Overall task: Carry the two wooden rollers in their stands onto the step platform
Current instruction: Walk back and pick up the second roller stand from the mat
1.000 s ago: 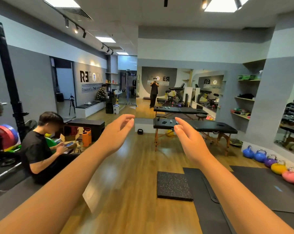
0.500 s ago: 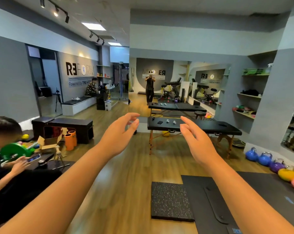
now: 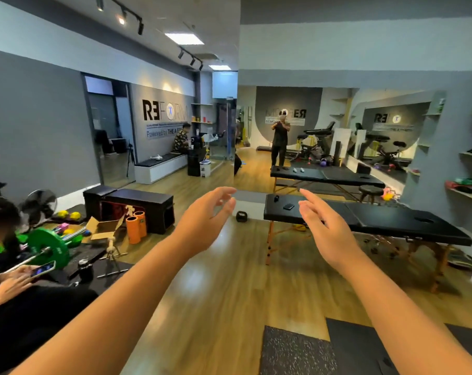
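Note:
My left hand (image 3: 205, 223) and my right hand (image 3: 321, 228) are stretched out in front of me at chest height, fingers apart and palms facing each other, with nothing in them. A small wooden piece on a thin metal stand (image 3: 111, 246) stands on the floor at the left, beside a cardboard box (image 3: 102, 229); it may be one of the rollers, far from both hands. A second pale wooden shape (image 3: 128, 211) shows in front of the black box bench (image 3: 137, 204). I cannot tell which object is the step platform.
A person with a phone (image 3: 41, 268) sits low at the left, near a green weight plate (image 3: 49, 246). Two orange foam rollers (image 3: 136, 226) stand by the bench. A black massage table (image 3: 378, 221) is at the right, a speckled rubber mat (image 3: 294, 350) lies in front, and a black kettlebell (image 3: 241, 216) sits ahead.
The view has swung and moved forward, so the seated person slid to the left edge and the massage table came closer. Both hands stay raised and open.

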A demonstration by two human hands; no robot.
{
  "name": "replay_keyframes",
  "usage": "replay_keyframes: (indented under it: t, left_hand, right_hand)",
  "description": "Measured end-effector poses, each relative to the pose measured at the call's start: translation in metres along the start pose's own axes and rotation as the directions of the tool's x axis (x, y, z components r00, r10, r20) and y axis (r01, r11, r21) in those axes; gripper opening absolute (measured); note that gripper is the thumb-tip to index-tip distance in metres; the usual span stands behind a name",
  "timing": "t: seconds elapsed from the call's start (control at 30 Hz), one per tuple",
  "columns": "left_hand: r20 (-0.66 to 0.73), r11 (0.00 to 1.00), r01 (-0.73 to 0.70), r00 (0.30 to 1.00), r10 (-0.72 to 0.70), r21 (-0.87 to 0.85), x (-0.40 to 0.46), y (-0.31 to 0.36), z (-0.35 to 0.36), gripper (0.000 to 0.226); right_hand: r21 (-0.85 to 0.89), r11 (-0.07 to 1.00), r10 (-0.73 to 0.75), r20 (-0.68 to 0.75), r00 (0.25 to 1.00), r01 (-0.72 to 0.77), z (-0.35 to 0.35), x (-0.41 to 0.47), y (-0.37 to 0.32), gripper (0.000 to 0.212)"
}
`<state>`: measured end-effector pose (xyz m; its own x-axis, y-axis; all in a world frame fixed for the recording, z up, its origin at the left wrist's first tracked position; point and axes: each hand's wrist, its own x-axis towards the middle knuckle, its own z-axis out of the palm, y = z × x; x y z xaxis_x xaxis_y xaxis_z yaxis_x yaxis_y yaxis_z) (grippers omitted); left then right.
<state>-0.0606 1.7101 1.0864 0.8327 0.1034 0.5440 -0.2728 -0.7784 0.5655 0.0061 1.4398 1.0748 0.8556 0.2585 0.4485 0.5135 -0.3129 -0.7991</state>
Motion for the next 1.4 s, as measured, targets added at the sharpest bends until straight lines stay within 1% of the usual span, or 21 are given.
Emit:
replay_keyframes:
  t: [0.13,0.2,0.4,0.57,0.7,0.77,0.87,0.97,1.1,1.27,1.4]
  left_hand:
    - [-0.096,0.997,0.069,0.993,-0.067,0.023,0.066,-0.023,0.013,0.037]
    - [-0.118,0.995,0.088,0.990,-0.081,0.051,0.093,-0.037,0.020,0.039]
    - [-0.179,0.983,0.146,0.976,-0.124,0.115,0.180,-0.099,0.043,0.042]
    - [-0.157,0.978,0.127,0.982,-0.101,0.164,0.273,-0.174,0.079,0.043]
    - [-0.148,0.975,0.129,0.984,-0.103,0.179,0.358,-0.234,0.099,0.044]
    - [-0.157,0.976,0.138,0.981,-0.112,0.168,0.403,-0.258,0.104,0.043]
    - [-0.161,0.981,0.136,0.981,-0.113,0.141,0.464,-0.290,0.118,0.041]
    - [-0.140,0.980,0.133,0.984,-0.113,0.146,0.516,-0.322,0.139,0.042]
    - [-0.125,0.976,0.139,0.985,-0.119,0.166,0.583,-0.380,0.167,0.042]
    - [-0.151,0.969,0.174,0.977,-0.149,0.173,0.664,-0.459,0.201,0.043]
    - [-0.208,0.941,0.273,0.950,-0.232,0.198,0.730,-0.520,0.213,0.044]
  right_hand:
    - [0.024,0.998,-0.059,0.092,0.994,0.057,0.008,0.098,0.032,0.050]
    - [0.041,0.996,-0.085,0.128,0.988,0.081,0.017,0.140,0.044,0.048]
    - [0.070,0.988,-0.147,0.215,0.965,0.134,0.061,0.253,0.089,0.051]
    - [0.053,0.988,-0.154,0.226,0.962,0.146,0.105,0.360,0.146,0.052]
    - [0.048,0.990,-0.141,0.239,0.961,0.133,0.136,0.454,0.178,0.052]
    - [0.058,0.988,-0.155,0.219,0.963,0.146,0.148,0.501,0.190,0.049]
    - [0.079,0.989,-0.143,0.231,0.962,0.128,0.167,0.563,0.212,0.047]
    - [0.084,0.989,-0.139,0.228,0.964,0.123,0.185,0.618,0.239,0.050]
    - [0.136,0.987,-0.123,0.246,0.962,0.091,0.219,0.699,0.283,0.046]
    - [0.185,0.976,-0.161,0.279,0.947,0.112,0.275,0.814,0.347,0.046]
    - [0.224,0.966,-0.204,0.359,0.911,0.128,0.322,0.915,0.390,0.047]
